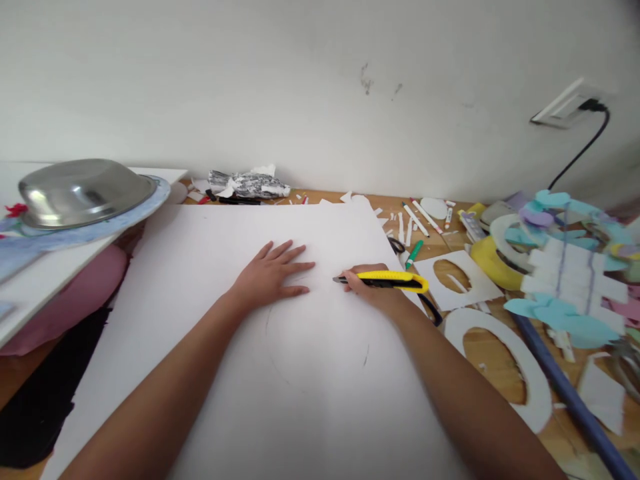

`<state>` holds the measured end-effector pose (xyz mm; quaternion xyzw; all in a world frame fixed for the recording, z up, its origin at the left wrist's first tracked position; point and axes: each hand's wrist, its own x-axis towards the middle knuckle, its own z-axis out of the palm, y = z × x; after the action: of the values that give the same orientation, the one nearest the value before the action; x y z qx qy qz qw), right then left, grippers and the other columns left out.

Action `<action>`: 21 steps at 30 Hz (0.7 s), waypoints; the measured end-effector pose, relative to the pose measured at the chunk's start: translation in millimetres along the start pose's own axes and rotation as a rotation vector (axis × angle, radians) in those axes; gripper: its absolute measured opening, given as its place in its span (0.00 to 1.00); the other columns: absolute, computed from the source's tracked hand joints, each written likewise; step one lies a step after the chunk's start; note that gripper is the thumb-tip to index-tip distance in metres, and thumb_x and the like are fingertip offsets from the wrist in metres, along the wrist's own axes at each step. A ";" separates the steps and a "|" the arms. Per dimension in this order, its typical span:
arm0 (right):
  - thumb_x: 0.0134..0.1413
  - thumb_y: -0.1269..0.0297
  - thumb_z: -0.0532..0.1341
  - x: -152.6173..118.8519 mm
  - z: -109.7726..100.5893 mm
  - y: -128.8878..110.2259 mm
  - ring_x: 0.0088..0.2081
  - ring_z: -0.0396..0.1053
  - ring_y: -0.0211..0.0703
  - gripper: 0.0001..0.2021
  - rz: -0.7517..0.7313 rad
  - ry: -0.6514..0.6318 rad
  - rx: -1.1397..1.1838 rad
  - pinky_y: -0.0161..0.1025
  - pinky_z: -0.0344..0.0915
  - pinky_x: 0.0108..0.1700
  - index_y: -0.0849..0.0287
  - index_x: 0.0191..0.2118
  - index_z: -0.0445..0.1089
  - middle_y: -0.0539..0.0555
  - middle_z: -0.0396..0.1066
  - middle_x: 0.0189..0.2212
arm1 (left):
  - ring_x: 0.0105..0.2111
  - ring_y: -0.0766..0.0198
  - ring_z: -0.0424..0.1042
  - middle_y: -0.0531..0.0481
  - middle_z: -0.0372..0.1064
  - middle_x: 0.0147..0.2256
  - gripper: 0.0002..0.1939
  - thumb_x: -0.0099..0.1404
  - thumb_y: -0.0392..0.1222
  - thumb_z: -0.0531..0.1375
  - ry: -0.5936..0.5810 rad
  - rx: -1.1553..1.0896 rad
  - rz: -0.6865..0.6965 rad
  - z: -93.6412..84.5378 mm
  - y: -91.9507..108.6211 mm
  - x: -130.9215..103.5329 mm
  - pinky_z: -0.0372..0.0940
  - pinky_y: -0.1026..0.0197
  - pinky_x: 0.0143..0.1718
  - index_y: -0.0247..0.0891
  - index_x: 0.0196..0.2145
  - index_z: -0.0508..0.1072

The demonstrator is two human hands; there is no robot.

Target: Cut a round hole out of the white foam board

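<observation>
On the white sheet (320,373), the left hand (270,275) spreads flat; the right hand (373,297) grips the yellow cutter (397,277). Keep the blade (339,280) right of those spread fingers (299,268).

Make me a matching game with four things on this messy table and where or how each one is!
Things:
1. yellow cutter
2. left hand
3. metal bowl
4. green marker

Where or how:
A. upside down, at the left
B. lying right of the big white sheet
C. held in the right hand
D. fingers spread on the sheet

Pairs: 1-C, 2-D, 3-A, 4-B
</observation>
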<state>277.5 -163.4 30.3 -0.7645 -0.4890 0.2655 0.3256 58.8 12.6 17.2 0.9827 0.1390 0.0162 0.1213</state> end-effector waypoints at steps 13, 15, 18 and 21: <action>0.60 0.52 0.61 -20.2 -9.9 6.4 0.42 0.75 0.47 0.13 -0.147 -0.069 0.073 0.41 0.71 0.42 0.51 0.42 0.79 0.53 0.78 0.42 | 0.72 0.55 0.38 0.60 0.42 0.71 0.33 0.69 0.71 0.44 -0.001 -0.024 0.007 5.2 -0.8 1.5 0.31 0.42 0.70 0.62 0.67 0.57; 0.61 0.51 0.60 -18.5 -11.6 7.9 0.40 0.74 0.46 0.14 -0.131 -0.079 0.060 0.40 0.70 0.40 0.52 0.41 0.79 0.53 0.77 0.40 | 0.72 0.55 0.38 0.60 0.42 0.71 0.33 0.68 0.71 0.44 -0.011 -0.033 0.005 5.4 -1.2 1.4 0.31 0.42 0.70 0.62 0.67 0.57; 0.61 0.50 0.60 -17.5 -13.5 9.0 0.39 0.74 0.45 0.14 -0.123 -0.074 0.040 0.39 0.69 0.40 0.52 0.40 0.78 0.52 0.77 0.38 | 0.72 0.55 0.38 0.61 0.41 0.71 0.34 0.68 0.72 0.43 -0.019 -0.045 0.007 5.0 -1.3 0.6 0.30 0.42 0.70 0.62 0.67 0.56; 0.61 0.51 0.61 -18.2 -15.6 8.6 0.40 0.74 0.45 0.13 -0.113 -0.079 0.029 0.39 0.69 0.40 0.51 0.40 0.78 0.51 0.77 0.38 | 0.72 0.55 0.37 0.62 0.40 0.72 0.34 0.68 0.72 0.43 -0.019 -0.054 0.010 5.1 -1.4 0.0 0.29 0.43 0.70 0.63 0.67 0.56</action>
<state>286.9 -186.5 35.4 -0.7199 -0.5399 0.2839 0.3313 58.8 12.7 11.9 0.9798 0.1326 0.0112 0.1491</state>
